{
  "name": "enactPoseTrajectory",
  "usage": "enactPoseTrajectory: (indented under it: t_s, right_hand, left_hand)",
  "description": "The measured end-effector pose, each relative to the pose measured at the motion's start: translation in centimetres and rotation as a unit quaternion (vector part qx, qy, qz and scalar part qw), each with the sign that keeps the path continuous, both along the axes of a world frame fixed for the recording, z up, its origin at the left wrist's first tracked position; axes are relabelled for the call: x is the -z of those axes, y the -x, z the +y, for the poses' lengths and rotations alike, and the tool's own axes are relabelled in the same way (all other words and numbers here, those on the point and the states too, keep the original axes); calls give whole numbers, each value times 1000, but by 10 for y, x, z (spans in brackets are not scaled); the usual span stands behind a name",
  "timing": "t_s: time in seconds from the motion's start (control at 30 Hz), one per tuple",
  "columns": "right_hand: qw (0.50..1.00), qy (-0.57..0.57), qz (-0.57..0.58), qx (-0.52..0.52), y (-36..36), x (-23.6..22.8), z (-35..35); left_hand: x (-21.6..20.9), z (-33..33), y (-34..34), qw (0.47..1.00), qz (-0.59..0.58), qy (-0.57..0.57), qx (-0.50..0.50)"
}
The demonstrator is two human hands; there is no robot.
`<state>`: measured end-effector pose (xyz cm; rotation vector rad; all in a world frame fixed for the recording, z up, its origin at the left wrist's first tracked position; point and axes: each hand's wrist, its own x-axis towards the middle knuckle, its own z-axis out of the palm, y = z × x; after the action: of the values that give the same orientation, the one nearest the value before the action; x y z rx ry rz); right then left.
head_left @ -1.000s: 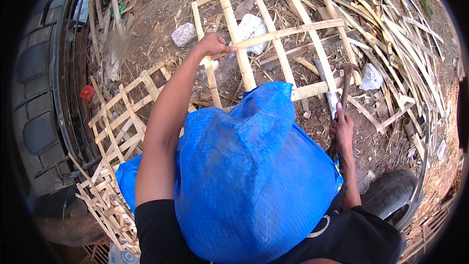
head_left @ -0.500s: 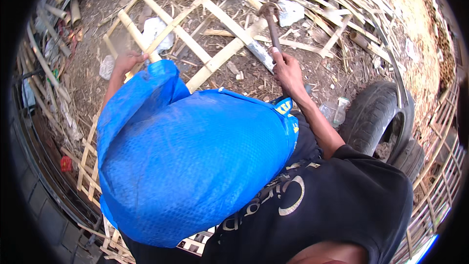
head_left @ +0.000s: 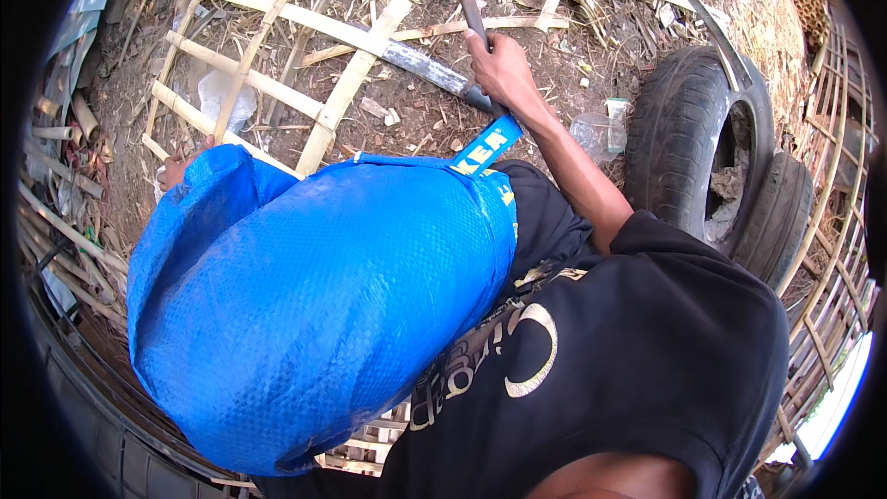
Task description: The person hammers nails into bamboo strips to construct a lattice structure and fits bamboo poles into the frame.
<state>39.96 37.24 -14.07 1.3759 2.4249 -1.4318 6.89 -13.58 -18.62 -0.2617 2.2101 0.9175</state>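
My right hand (head_left: 504,74) is closed round the dark handle of a hammer (head_left: 469,9), whose head points away from me over the ground. Beyond the blue sheet lies a lattice of split bamboo strips (head_left: 268,83), crossed and joined. My left hand (head_left: 173,172) is at the lattice's near left edge, its fingertips by the end of a strip; it looks closed on the strip, though the sheet hides much of it. The blue woven plastic sheet or bag (head_left: 323,286), with a strap, covers my lap. A grey-white pole (head_left: 430,69) runs under the lattice toward my right hand.
A worn tyre (head_left: 674,139) stands on the right, with another black tyre piece (head_left: 776,212) beside it. Bamboo strips and poles (head_left: 74,194) are piled at the left. Pale lumps (head_left: 226,100) and litter lie on the dirt. Woven bamboo fencing (head_left: 832,249) curves along the right edge.
The view has shifted, so the tyre shows more fully. My left hand is now lower and more covered by the blue sheet. The hammer is still in my right hand.
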Motion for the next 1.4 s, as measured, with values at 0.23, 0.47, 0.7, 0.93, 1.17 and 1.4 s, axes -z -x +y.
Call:
enactPoseTrajectory:
  t_s: [0.23,0.47,0.7,0.93,1.17,1.4]
  right_hand:
    - [997,-43,54,-46,35,15,-15]
    - [988,20,31,-149,24,9,3]
    - [926,-144,-277,-211,-97,-125,70]
    - [914,9,-334,-228,-183,-39,99]
    - [949,76,-232,-197,-216,18,120]
    - [946,-10,-263,-189,-188,0,82]
  left_hand:
    - [5,-9,4,1000,14,15,0]
    - [17,-5,4,1000,15,20,2]
    - [18,-30,-1,999,33,33,-10]
    - [14,-37,-14,998,47,42,-19]
    - [11,-32,-16,997,61,52,-22]
    - [9,-11,-15,992,99,77,-7]
